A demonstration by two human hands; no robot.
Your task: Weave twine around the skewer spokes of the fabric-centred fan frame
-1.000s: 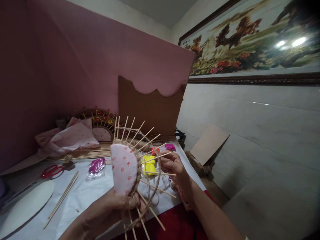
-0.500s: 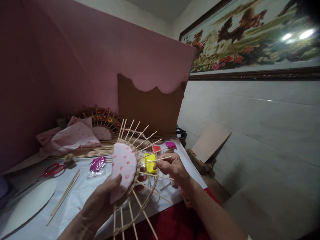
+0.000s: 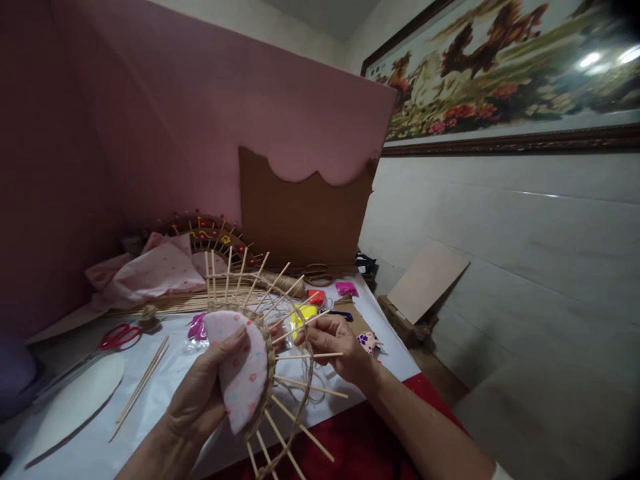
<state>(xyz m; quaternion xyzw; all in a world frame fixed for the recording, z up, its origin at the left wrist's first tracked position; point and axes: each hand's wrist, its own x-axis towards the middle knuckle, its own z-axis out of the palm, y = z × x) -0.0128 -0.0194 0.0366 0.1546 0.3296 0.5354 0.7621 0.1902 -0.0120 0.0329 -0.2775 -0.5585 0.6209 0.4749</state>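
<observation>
My left hand grips a half-round piece covered in pale pink flowered fabric, thumb on the fabric face and fingers behind. Thin wooden sticks fan out from its curved, twine-wrapped edge. A ring of jute twine runs from stick to stick, apart from the fabric edge. At the right side of this ring, my right hand pinches the twine close beside a stick. Its fingertips partly cover the exact hold. Behind the sticks lies a yellow packet.
Red-handled scissors, a white oval board and loose sticks lie on the left. A finished-looking decorated fan, pink cloth and a twine spool sit behind. Brown cardboard stands at the back.
The fabric piece has turned a little and shifted left and down in view. My right hand has moved slightly down along the twine ring, fingers still pinched. The camera view has shifted slightly.
</observation>
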